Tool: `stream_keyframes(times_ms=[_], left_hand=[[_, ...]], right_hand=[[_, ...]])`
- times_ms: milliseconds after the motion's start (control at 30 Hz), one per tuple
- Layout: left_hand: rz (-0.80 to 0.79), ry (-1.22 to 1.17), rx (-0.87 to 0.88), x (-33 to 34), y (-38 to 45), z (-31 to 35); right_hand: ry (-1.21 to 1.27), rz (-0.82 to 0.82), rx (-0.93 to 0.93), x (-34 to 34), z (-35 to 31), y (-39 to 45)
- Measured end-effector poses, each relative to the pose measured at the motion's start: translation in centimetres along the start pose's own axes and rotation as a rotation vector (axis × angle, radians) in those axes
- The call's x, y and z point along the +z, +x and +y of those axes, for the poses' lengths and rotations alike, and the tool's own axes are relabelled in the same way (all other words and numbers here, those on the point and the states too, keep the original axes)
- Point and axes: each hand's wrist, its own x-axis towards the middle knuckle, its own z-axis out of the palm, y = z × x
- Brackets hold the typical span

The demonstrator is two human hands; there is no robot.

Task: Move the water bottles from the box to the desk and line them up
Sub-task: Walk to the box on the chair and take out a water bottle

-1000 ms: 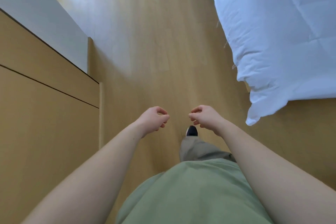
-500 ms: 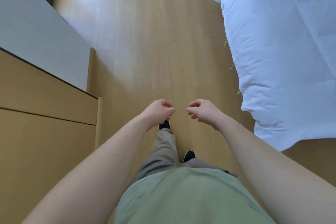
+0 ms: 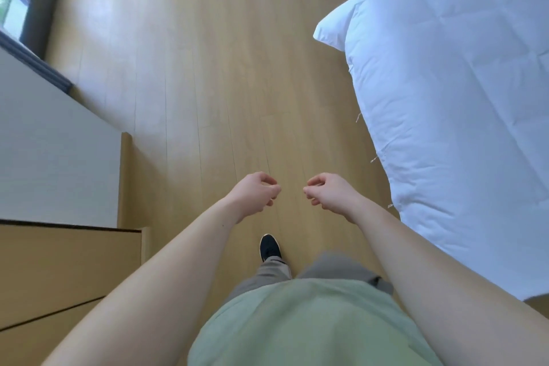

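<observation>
2 empty, loosely curled hands, left hand [image 3: 257, 193] and right hand [image 3: 326, 192], hover over the floor [image 3: 208, 68].

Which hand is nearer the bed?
The right hand: the white bed lies on its side of the floor, while the left hand is toward the wooden cabinet.

What may be the desk [image 3: 59, 142] stands along the left edge, its plain white top bare above light wooden drawer fronts split by 2 dark seams.
</observation>
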Motion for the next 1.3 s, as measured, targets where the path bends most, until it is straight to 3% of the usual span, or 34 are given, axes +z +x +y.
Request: stream_keyframes(times_ms=[467, 833, 1300], left_hand=[[-0.018, 0.072, -0.041, -9.1, 15.7, 11.0], [0.04, 0.116, -0.079, -13.6, 28.0, 26.2], [-0.093, 0.157, -0.026, -15.8, 45.0, 39.6]], right_hand=[[0.05, -0.025, 0.041, -8.5, -10.4, 16.0], [0.073, -0.048, 0.012, -21.7, -19.2, 29.7], [0.135, 0.037, 0.095, -33.9, -23.8, 42.3]])
